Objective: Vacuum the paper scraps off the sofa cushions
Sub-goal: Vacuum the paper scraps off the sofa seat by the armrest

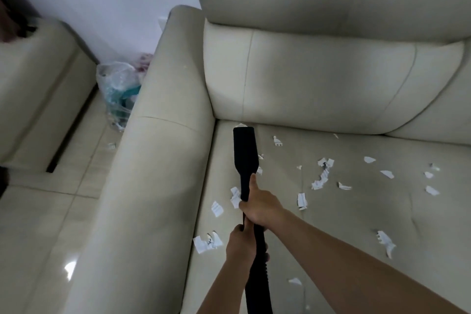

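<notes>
Nearest me, my left hand (242, 245) has its fingers curled round the black vacuum hose (258, 283). Just ahead, my right hand (260, 205) grips the neck of the flat nozzle (244, 150), thumb along it. Paper scraps (321, 178) lie on the seat cushion (356, 211) either side of the fingers, mostly right. Far left, past the armrest (158, 160), a clear plastic bag (117, 86) on the floor (38, 211) holds teal and pink things I cannot identify.

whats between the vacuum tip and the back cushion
One white paper scrap, poking out just past the tip of the vacuum at the rear edge of the seat, below the back cushion. Nothing else shows there in the head view.
</notes>
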